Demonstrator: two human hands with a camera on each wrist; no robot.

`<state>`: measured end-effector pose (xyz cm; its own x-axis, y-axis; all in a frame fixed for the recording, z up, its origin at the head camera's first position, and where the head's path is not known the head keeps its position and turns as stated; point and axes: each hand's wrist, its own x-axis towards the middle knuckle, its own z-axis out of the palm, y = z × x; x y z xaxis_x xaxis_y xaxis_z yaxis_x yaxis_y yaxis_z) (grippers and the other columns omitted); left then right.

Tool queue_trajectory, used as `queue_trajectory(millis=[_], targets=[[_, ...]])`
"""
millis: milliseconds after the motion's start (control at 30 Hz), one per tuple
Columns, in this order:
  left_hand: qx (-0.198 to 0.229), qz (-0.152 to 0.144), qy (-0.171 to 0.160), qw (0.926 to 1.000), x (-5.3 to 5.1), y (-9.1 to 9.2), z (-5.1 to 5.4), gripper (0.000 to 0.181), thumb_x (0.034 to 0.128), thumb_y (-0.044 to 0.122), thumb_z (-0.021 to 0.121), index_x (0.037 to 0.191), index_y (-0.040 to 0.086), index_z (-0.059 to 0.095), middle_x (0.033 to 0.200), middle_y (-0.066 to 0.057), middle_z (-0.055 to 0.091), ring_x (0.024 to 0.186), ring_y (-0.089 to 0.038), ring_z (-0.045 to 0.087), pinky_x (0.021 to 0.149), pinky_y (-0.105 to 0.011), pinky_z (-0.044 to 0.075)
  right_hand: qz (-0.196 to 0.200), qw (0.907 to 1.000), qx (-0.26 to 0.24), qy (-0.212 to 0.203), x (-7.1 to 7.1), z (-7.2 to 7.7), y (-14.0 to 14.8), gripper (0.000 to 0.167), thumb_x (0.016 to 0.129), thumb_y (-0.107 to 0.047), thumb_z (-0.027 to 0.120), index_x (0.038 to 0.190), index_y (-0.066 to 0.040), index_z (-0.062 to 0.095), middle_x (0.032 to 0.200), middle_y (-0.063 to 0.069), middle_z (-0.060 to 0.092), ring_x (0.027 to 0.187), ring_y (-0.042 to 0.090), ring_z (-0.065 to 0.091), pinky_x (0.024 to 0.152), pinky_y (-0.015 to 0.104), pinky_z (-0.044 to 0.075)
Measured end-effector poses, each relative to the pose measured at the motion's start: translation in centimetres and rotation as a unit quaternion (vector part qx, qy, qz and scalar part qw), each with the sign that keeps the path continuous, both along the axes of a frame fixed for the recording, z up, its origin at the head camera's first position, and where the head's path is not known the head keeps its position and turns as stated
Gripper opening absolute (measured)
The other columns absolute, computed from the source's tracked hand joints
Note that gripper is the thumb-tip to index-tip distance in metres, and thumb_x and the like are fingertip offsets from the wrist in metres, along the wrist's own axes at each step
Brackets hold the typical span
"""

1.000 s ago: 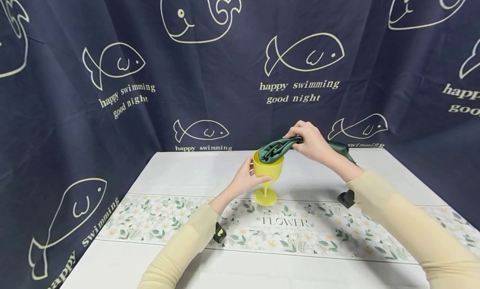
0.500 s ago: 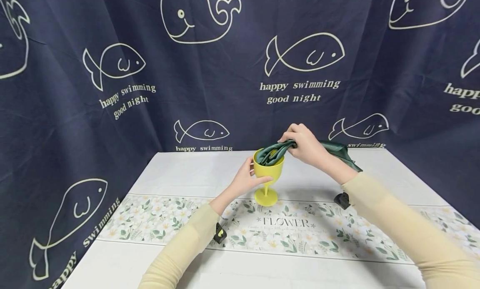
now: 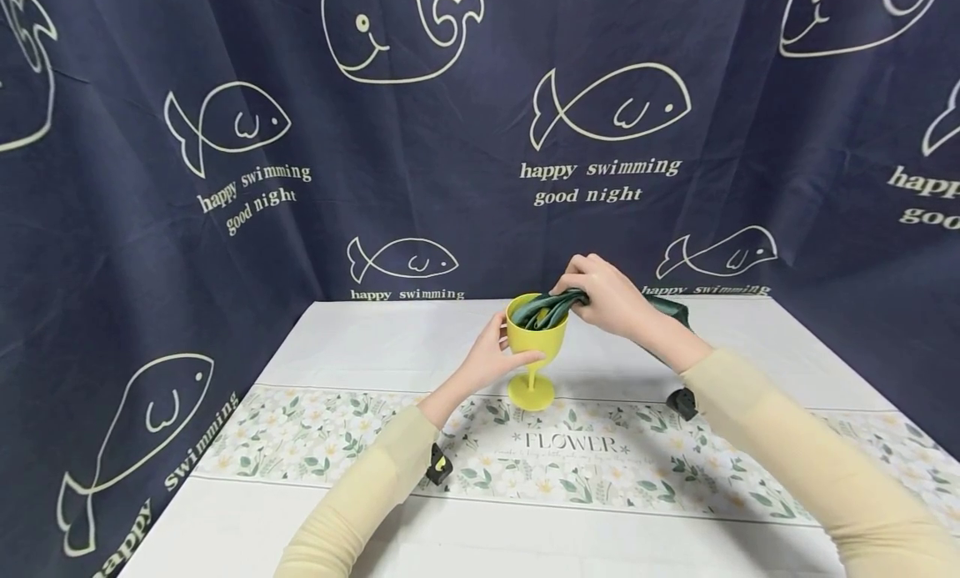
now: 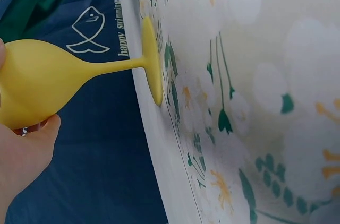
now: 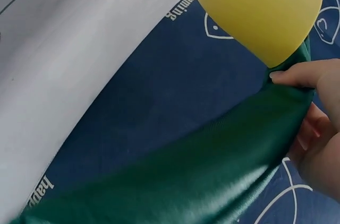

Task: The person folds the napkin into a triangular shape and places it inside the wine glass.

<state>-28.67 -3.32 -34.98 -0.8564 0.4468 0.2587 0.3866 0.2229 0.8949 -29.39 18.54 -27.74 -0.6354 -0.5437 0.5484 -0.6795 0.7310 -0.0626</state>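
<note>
A yellow goblet (image 3: 534,342) stands upright on the table, its round foot (image 4: 152,62) on the floral band. My left hand (image 3: 491,357) grips the bowl from the left, thumb across its near side. Shiny dark green cloth (image 5: 175,171) lies bunched in the goblet's mouth. At the right of the rim my right hand (image 3: 603,294) pinches the cloth between thumb and fingers. From that hand the loose length hangs away to the right, partly hidden behind the forearm in the head view. How deep the cloth goes inside is hidden by the bowl.
The white table (image 3: 390,344) carries a printed flower band (image 3: 337,436) with the word FLOWER. Behind it hangs a navy curtain (image 3: 465,194) with fish and whale drawings. Black devices (image 3: 440,465) sit at both wrists.
My right hand has moved down and left toward the goblet's rim. The bunched cloth has sunk lower into the bowl. My left hand and the goblet have stayed in place.
</note>
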Motion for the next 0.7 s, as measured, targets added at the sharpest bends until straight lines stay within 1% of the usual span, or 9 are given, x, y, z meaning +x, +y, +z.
queue_trajectory(millis=[167,267,367,533,700], targets=[[0.001,0.002,-0.007,1.0000,0.0,0.0,0.0,0.075,0.0827,0.017,0.072,0.143,0.005,0.030,0.138,-0.015,0.042,0.127,-0.029,0.045,0.109,-0.038,0.035,0.005,0.9992,0.009,-0.038,0.3,0.4,0.3,0.029,0.072,0.005,0.072,0.097,-0.011,0.072,0.089,0.004,0.056,0.080,0.021,0.047,0.068,0.034,0.039],[0.001,0.005,-0.010,0.9999,0.0,0.0,-0.1,0.075,0.0826,0.017,0.073,0.143,0.005,0.030,0.138,-0.014,0.042,0.127,-0.029,0.045,0.109,-0.038,0.036,0.011,0.9986,0.014,-0.051,0.4,0.3,0.5,0.034,0.072,0.002,0.073,0.103,-0.012,0.072,0.093,0.004,0.057,0.082,0.021,0.048,0.070,0.034,0.039],[0.001,0.004,-0.007,1.0000,0.0,0.0,-0.1,0.075,0.0825,0.017,0.073,0.143,0.005,0.030,0.139,-0.015,0.042,0.127,-0.029,0.045,0.109,-0.038,0.036,0.008,0.9984,0.017,-0.053,0.5,0.1,0.7,0.037,0.073,-0.001,0.074,0.108,-0.013,0.070,0.097,0.005,0.057,0.085,0.022,0.048,0.073,0.037,0.038],[0.006,0.002,-0.003,1.0000,0.1,0.0,-0.1,0.075,0.0825,0.015,0.072,0.143,0.003,0.030,0.138,-0.016,0.042,0.127,-0.030,0.045,0.109,-0.039,0.035,-0.021,0.9985,0.010,-0.050,0.6,-0.4,1.2,0.042,0.076,-0.010,0.075,0.116,-0.013,0.064,0.103,0.006,0.056,0.092,0.026,0.050,0.078,0.042,0.038],[0.004,0.004,-0.002,1.0000,0.2,0.1,0.0,0.074,0.0827,0.015,0.072,0.142,0.003,0.030,0.137,-0.016,0.042,0.126,-0.030,0.046,0.109,-0.039,0.036,-0.036,0.9988,-0.004,-0.033,0.8,-0.9,1.9,0.045,0.076,-0.017,0.077,0.117,-0.008,0.061,0.100,0.007,0.056,0.093,0.027,0.051,0.078,0.044,0.039]])
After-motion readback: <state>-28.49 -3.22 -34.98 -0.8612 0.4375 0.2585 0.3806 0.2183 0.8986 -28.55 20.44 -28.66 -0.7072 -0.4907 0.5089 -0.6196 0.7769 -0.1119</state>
